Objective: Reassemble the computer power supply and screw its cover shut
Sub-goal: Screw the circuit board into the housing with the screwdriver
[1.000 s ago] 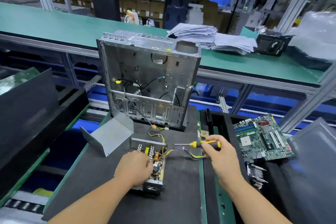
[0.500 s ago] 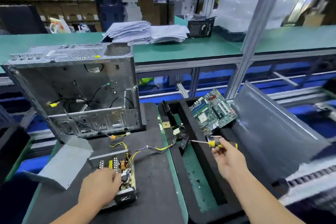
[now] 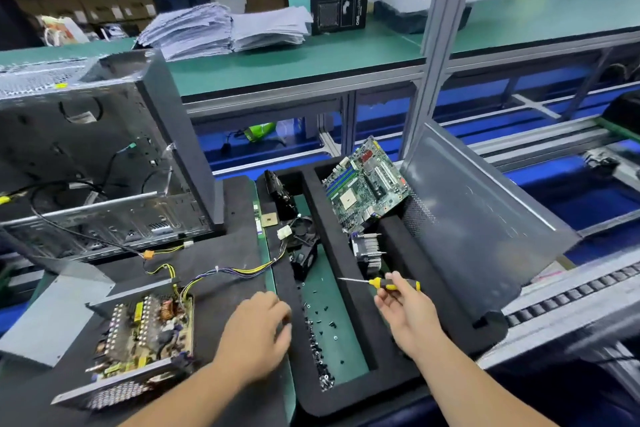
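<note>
The view looked down over a worktop covered by a dark mat. At about eight o'clock from the centre lay the power supply, open-topped — its circuit board with coils and capacitors showing, a perforated metal side facing the viewer. Its grey metal cover lay just beside it at nine o'clock, off the unit. A bundle of yellow and dark wires ran from the power supply toward three o'clock, ending at a white connector over the edge of a black foam tray.

The left hand hovered at six o'clock, at the tray's near-left edge, fingers loosely curled and grasping nothing visible, apart from the power supply. The right hand, at about four o'clock, gripped a yellow-and-black screwdriver by its handle, the shaft pointing toward nine o'clock above the tray.

Inside the tray's green-floored compartment lay a scatter of small dark screws, just right of the left hand. Farther up the tray, at twelve to one o'clock, a green motherboard leaned tilted, with a finned heatsink below it and a black fan to its left. A grey case side panel leaned at three o'clock. An empty computer case stood at ten o'clock — open side toward the viewer. A stack of papers rested on the green shelf behind.
</note>
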